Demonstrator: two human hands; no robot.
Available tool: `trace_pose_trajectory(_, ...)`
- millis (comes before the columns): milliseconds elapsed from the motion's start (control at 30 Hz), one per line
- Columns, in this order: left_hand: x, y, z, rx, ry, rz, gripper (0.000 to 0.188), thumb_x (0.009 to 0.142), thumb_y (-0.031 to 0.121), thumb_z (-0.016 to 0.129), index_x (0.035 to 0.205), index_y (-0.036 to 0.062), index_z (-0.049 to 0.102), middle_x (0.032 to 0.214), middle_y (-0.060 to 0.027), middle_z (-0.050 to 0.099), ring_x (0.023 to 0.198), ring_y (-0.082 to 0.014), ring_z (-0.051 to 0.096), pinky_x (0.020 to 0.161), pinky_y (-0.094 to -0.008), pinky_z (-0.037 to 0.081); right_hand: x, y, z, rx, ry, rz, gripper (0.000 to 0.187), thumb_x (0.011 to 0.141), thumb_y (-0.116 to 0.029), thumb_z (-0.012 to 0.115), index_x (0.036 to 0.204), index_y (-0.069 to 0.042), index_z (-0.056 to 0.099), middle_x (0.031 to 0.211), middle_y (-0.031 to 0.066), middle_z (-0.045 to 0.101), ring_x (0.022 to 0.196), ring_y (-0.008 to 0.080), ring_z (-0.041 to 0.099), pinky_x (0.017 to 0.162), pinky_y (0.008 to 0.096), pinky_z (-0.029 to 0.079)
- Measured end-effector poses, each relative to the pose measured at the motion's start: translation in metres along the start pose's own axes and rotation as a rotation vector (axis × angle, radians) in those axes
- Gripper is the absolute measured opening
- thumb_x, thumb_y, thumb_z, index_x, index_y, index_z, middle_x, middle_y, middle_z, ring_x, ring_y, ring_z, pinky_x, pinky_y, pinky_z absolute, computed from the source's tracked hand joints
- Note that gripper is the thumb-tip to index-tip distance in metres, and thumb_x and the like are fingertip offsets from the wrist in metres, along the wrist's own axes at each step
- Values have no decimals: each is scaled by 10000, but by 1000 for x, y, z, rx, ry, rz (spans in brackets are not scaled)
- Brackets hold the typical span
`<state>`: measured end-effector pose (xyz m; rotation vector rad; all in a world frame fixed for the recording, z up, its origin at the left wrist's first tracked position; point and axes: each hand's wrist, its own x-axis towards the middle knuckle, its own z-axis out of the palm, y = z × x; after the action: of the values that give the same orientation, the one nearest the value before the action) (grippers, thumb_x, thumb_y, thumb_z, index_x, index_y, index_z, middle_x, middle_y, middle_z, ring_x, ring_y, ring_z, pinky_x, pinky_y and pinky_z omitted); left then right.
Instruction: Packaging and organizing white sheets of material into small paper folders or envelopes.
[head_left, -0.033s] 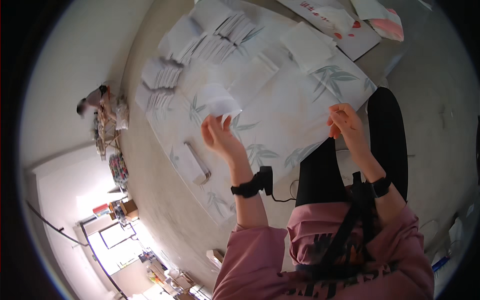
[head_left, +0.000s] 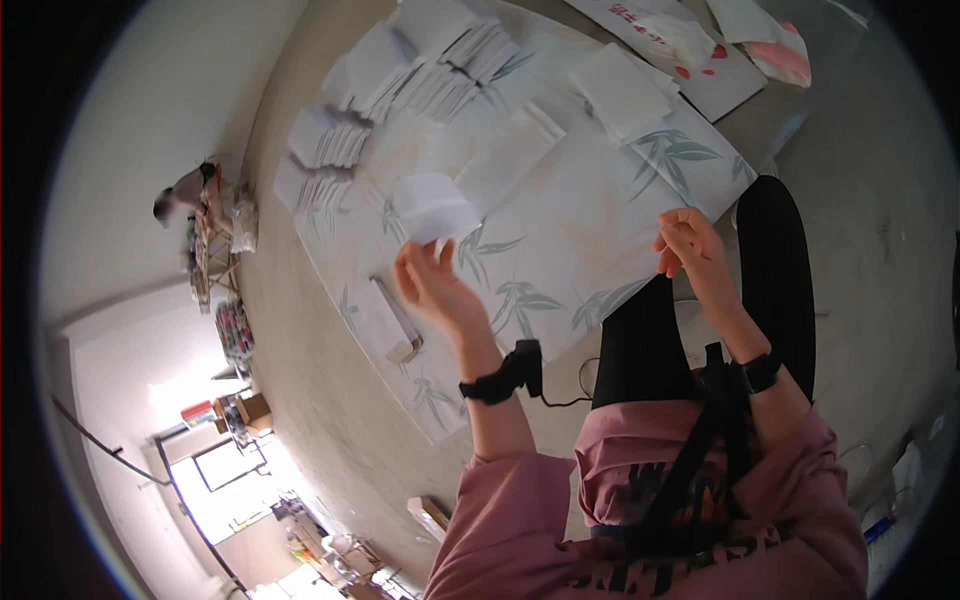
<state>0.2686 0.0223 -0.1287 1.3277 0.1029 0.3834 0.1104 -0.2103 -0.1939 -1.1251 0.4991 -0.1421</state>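
Observation:
My left hand (head_left: 438, 288) is over the left part of the table. Its fingertips pinch the near edge of a small white sheet of paper (head_left: 436, 207) with a rounded far edge. My right hand (head_left: 692, 245) hovers by the table's right front edge, above my legs. Its fingers are curled toward the thumb, and nothing shows in them. A flat white stack of paper (head_left: 512, 158) lies just beyond the sheet. Left of my left forearm rests a narrow white box-like bundle (head_left: 385, 318).
The table (head_left: 575, 240) has a leaf-patterned white cover. Several rows of stacked white paper pieces (head_left: 435, 92) stand at its far left. Another pale stack (head_left: 622, 92) and a printed white board (head_left: 722, 80) lie far right. Another person (head_left: 195, 195) works at the distant left.
My left hand has moved slightly left and toward me. The white sheet has shifted slightly left and shows its rounded edge more fully. My right hand is nearly unmoved.

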Motion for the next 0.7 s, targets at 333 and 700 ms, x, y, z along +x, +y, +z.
trace_pose_trajectory(333, 5, 138, -109, 54, 145, 209, 115, 945, 95, 561, 900, -11, 561, 914, -112, 638, 874, -180, 651, 801, -319, 569, -30, -20, 58, -155, -186, -6, 248, 994, -283, 504, 1026, -47, 572, 839, 52, 615, 664, 105, 593, 579, 220, 431)
trace_pose_trajectory(700, -94, 12, -25, 191, -224, -266, 141, 938, 102, 596, 953, -35, 624, 916, -67, 633, 818, -124, 620, 774, -299, 569, -18, -3, 72, -116, -245, 4, 212, 978, -231, 538, 1073, -41, 551, 902, 43, 654, 800, 111, 629, 662, 234, 458)
